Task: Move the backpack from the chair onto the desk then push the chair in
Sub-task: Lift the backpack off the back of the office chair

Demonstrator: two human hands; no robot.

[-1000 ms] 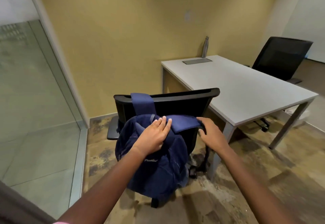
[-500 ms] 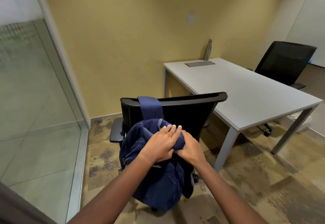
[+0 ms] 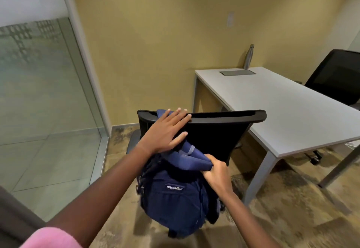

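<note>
A navy blue backpack (image 3: pixel 173 199) hangs against the back of a black office chair (image 3: pixel 218 131), one strap looped over the left end of the backrest's top edge. My left hand (image 3: pixel 165 131) lies flat with fingers spread on that strap and the backrest top. My right hand (image 3: pixel 216 171) is closed around the other strap, bunched in its fist at the backpack's upper right. The white desk (image 3: pixel 282 107) stands to the right of the chair, its near corner close to the backrest.
A steel bottle (image 3: pixel 249 57) and a grey cable hatch (image 3: pixel 237 72) sit at the desk's far end. A second black chair (image 3: pixel 335 76) stands behind the desk. A glass partition (image 3: pixel 44 84) runs along the left. Patterned carpet covers the floor.
My left hand moved up from the bunched strap to the strap over the backrest top. My right hand keeps its grip on the other strap. The view shifted closer and left.
</note>
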